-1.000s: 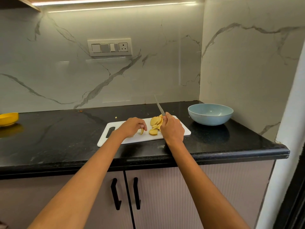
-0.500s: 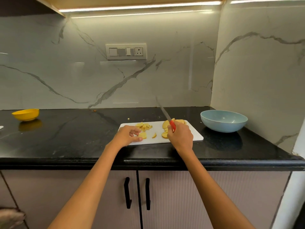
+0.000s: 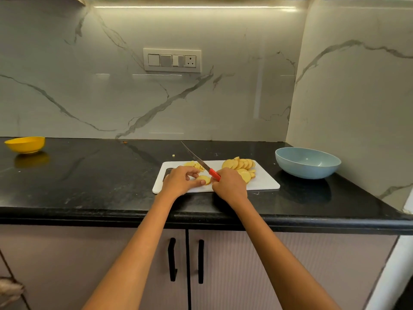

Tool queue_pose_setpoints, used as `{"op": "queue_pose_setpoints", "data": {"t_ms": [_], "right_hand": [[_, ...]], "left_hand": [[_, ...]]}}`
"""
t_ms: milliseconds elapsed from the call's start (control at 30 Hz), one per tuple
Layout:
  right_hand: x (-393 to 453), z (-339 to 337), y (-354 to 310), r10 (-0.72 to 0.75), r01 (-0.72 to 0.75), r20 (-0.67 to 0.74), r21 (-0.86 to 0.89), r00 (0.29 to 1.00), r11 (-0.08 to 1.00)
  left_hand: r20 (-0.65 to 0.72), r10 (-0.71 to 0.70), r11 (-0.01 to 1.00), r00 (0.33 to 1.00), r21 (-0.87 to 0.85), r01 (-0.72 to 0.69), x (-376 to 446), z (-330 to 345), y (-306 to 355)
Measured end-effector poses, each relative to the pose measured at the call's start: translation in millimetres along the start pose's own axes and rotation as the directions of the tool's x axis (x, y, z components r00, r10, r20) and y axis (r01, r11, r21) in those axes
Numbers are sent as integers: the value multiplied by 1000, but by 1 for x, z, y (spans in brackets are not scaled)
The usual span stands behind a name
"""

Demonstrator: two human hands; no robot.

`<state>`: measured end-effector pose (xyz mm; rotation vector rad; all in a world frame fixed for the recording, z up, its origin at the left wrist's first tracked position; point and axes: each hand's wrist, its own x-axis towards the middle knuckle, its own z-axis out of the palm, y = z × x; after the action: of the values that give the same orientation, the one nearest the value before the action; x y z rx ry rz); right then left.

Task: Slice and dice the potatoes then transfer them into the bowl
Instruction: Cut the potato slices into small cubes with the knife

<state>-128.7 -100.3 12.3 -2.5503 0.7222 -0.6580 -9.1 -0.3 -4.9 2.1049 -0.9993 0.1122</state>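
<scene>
Two hands: both down on the white cutting board [image 3: 263, 184], right at the heart of the action.
Change: a second ago the left hand [image 3: 178, 180] was curled over a small piece; now it has pulled a fresh round potato slice [image 3: 203, 179] to the near middle of the board. The knife [image 3: 200, 162] has swung with it, so its tip now points away to the far left.
Meaning: my read is that one slice is finished with and the next is lined up for dicing, so the work is rolling through the pile.
Left hand: fingers bent, thumb and fingertips pinching that slice flat against the board.
Right hand [image 3: 230, 186]: wrapped tight round the red handle, just right of the slice, the blade angled up and over the board's far edge.
Diced potato [image 3: 194, 164]: a little heap at the far left of the board, just beyond the left hand's fingers and beside the blade.
Sliced stack [image 3: 240, 165]: fanned rounds at the far right of the board, just past the right hand's knuckles, plenty left to cut.
Blue bowl [image 3: 308, 162]: on the black counter [image 3: 89, 180] right of the board, well apart from both hands, and no potato shows in it.
Yellow bowl [image 3: 25, 144]: far left, out of play.
</scene>
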Motion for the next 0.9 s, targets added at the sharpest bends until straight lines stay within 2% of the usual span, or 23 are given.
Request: {"op": "queue_pose_setpoints", "data": {"t_ms": [267, 400, 467, 533, 667, 900], "right_hand": [[2, 1, 1, 1, -1, -3, 20, 1000, 1000], [-3, -1, 5, 69, -38, -150, 201, 986, 979], [-9, -3, 4, 75, -31, -181, 231, 981, 972], [-17, -6, 0, 44, -17, -169, 162, 985, 987], [-36, -5, -11, 17, -28, -93, -114, 995, 993], [-64, -14, -32, 31, -32, -6, -248, 999, 968]], "left_hand": [[38, 46, 998, 998, 45, -48, 2, 0, -3], [73, 54, 998, 996, -16, -53, 1, -1, -1], [75, 37, 997, 996, -75, -32, -3, -3, 1], [59, 15, 988, 998, -152, -6, -6, -4, 1], [70, -35, 979, 997, -198, 48, -6, -4, 1], [56, -76, 982, 996, -166, 84, -7, -2, -1]]}}
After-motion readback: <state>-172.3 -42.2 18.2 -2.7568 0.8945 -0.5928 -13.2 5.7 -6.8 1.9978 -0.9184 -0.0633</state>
